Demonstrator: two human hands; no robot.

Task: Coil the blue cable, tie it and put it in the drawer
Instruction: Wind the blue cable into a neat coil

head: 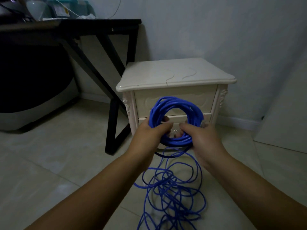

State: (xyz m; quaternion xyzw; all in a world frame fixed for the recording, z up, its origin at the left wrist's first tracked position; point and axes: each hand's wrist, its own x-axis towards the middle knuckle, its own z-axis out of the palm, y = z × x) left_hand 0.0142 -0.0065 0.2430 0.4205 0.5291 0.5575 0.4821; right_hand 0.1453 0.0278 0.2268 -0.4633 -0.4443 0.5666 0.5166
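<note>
— What lies nearest?
— Loose loops [167, 180] of the blue cable [179, 141], tangled on the tiled floor [49, 163] below the fingers, between the two forearms.

— And the hands?
— Both are raised above that tangle. The left hand [149, 131] has its fingers [164, 126] curled round the lower left of the coil [174, 101], with the thumb over the front. The right hand [199, 138] grips the lower right, its fingers [184, 127] wrapped round the strands. Both sets of fingers are clamped on the cable.

— Where is the coil, then?
— Held upright in the air, rising above the fingers as a thick ring of many turns. A strand drops from its bottom to the loops on the floor. A clear plug [203, 124] sticks out just beside the right fingers.

— What's behind?
— A cream cabinet [176, 75] just beyond the fingers, with two drawer fronts, both closed; the upper drawer [142, 102] shows through the ring. Farther off, up and left of the fingers, a black tabletop [69, 24] on crossed legs carries clutter too dim to tell. A pale wall [216, 30] stands behind it all.
</note>
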